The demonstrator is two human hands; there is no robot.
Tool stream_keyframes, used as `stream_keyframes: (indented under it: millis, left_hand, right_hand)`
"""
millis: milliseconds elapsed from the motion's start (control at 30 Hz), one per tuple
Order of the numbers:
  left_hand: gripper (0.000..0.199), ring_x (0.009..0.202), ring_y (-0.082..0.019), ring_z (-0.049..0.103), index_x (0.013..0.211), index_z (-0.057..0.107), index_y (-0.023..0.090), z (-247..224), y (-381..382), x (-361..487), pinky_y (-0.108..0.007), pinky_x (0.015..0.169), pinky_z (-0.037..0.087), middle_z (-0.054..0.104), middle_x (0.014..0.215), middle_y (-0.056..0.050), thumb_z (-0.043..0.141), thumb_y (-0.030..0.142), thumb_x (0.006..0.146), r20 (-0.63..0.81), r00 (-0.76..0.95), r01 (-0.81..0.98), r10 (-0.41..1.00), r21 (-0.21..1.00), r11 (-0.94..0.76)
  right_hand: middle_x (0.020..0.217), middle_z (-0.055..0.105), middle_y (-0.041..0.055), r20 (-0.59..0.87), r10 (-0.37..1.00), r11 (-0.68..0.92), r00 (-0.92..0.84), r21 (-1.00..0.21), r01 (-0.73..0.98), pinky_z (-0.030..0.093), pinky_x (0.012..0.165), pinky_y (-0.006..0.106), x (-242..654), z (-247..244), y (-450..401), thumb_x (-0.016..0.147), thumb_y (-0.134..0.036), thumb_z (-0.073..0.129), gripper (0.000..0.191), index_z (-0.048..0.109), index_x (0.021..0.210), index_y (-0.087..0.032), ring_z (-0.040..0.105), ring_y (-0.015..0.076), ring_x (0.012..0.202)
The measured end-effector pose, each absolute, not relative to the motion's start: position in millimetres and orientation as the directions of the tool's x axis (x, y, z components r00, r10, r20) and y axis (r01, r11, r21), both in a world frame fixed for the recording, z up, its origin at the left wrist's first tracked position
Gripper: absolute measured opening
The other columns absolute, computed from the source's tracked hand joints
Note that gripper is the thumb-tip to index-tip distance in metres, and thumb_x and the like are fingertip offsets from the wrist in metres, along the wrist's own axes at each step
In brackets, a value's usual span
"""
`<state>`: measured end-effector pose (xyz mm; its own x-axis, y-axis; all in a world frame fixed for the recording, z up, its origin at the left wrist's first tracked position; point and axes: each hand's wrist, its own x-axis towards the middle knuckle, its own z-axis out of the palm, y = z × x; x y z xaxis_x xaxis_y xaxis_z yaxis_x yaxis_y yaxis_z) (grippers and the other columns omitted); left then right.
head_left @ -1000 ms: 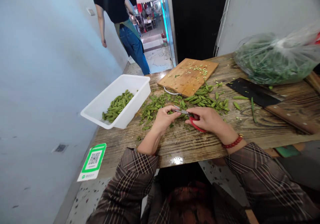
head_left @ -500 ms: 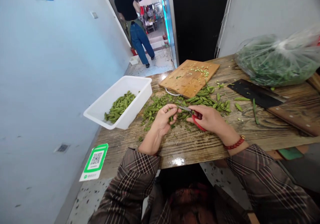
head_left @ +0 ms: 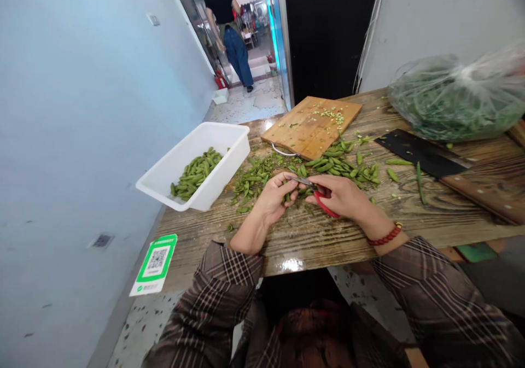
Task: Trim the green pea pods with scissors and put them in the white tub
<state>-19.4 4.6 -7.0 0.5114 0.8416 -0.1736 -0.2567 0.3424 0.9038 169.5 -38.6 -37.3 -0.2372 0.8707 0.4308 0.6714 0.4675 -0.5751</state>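
Observation:
My right hand [head_left: 339, 194] is closed around red-handled scissors [head_left: 325, 204], whose metal blades point left toward my other hand. The fingers of my left hand [head_left: 279, 194] are curled at the blade tips, with green soybean pods partly hidden in them. Under and beyond both hands lie trimmed bits and a heap of loose soybean pods [head_left: 334, 165] on the wooden table [head_left: 262, 264]. To the left, a white plastic tub [head_left: 229, 163] holds more pods [head_left: 197, 174].
A wooden cutting board [head_left: 305, 130] with green scraps lies behind the pods. At right are a cleaver [head_left: 426, 152] and a clear bag of greens [head_left: 455, 103]. A QR-code card [head_left: 156, 264] sits at the table's left edge. Beyond, a person [head_left: 233, 45] stands in the doorway.
My left hand has shifted slightly right, closer to the scissors. The person in the doorway has moved farther away, slightly to the right.

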Motion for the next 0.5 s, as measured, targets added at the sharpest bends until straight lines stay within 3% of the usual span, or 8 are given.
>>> stream_keyframes:
  millis: [300, 500]
  left_hand:
    - [0.027, 0.045, -0.004, 0.044, 0.081, 0.052, 0.016, -9.9, 7.7, -21.3, -0.013, 0.037, 0.023, 0.061, 0.067, 0.001, 0.074, 0.025, 0.068, -0.156, 0.509, -0.237, 0.847, 0.920, 0.312]
    - [0.026, 0.048, -0.004, 0.045, 0.082, 0.051, 0.017, -4.9, 13.0, -26.9, -0.012, 0.037, 0.022, 0.055, 0.069, 0.003, 0.072, 0.028, 0.071, -0.137, 0.499, -0.326, 0.856, 0.885, 0.332]
  right_hand:
    - [0.088, 0.070, 0.0055, 0.433, 0.867, 0.471, -0.247, -0.552, 0.688, 0.044, 0.065, 0.026, 170.3, -33.9, -39.5, 0.083, -0.044, 0.064, 0.034, 0.067, 0.107, -0.021, 0.062, 0.0180, 0.073]
    - [0.076, 0.065, 0.0035, 0.552, 0.834, 0.390, 0.008, -0.600, 0.699, 0.042, 0.061, 0.027, 177.0, -39.0, -33.1, 0.082, -0.049, 0.063, 0.041, 0.065, 0.109, -0.019, 0.056, 0.0167, 0.064]
